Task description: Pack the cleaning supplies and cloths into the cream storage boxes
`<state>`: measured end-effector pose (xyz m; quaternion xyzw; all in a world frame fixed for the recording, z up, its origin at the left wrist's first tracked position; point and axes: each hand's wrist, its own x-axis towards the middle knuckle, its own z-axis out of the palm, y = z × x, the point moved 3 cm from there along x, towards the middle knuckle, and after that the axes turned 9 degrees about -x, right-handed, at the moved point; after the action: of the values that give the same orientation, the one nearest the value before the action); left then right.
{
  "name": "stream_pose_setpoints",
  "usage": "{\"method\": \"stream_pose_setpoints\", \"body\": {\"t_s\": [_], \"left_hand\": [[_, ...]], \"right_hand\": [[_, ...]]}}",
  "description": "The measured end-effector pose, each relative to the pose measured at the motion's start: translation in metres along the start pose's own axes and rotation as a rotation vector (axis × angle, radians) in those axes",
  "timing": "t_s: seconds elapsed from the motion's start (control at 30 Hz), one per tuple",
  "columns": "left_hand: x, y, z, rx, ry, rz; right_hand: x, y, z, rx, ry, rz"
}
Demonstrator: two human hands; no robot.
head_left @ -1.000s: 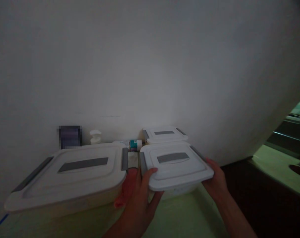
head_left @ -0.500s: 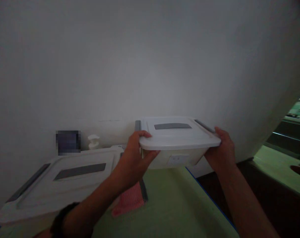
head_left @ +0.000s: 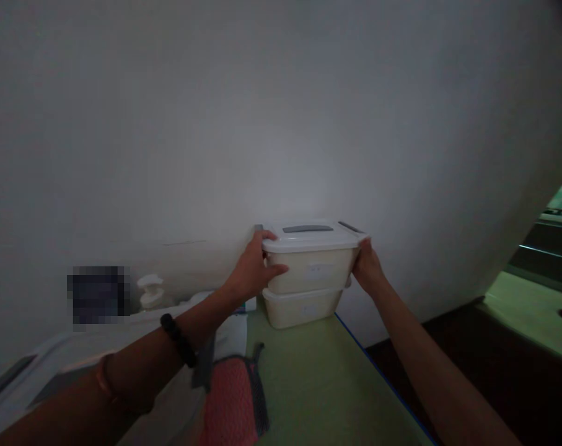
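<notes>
Both hands grip a cream storage box with a white lid and grey clips. It sits atop a second, similar storage box against the wall. My left hand is closed on its left end, thumb along the front face and fingers over the lid edge. At the opposite end my right hand is closed around the right corner under the lid rim. Each box has a small pale label on its front. My left forearm partly covers a larger white-lidded storage box at the lower left.
A red cloth with a dark border lies on the green tabletop, near the larger box. A white pump bottle stands by the wall. The table's blue edge runs along the right, beside a dark floor.
The held box has been lifted and moved back towards the wall, from in front of the other box onto its top. The red cloth has become more visible.
</notes>
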<state>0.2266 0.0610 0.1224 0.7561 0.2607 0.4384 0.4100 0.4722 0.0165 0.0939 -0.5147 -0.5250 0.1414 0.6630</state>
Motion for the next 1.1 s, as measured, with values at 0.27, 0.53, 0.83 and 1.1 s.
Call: {"method": "stream_pose_setpoints", "body": {"t_s": [0.27, 0.53, 0.83, 1.1], "left_hand": [[0.007, -0.018, 0.004, 0.030, -0.059, 0.074], [-0.024, 0.011, -0.018, 0.112, -0.332, -0.004], [-0.124, 0.022, -0.115, 0.515, -0.152, -0.155], [-0.191, -0.025, -0.224, 0.935, 0.075, -0.294]], "right_hand": [[0.001, 0.032, 0.006, -0.093, 0.182, 0.201], [-0.034, 0.020, 0.016, -0.218, 0.296, 0.215], [-0.111, -0.026, 0.062, -0.259, 0.370, 0.084], [-0.118, -0.080, 0.163, -0.236, -0.319, -0.086]]}}
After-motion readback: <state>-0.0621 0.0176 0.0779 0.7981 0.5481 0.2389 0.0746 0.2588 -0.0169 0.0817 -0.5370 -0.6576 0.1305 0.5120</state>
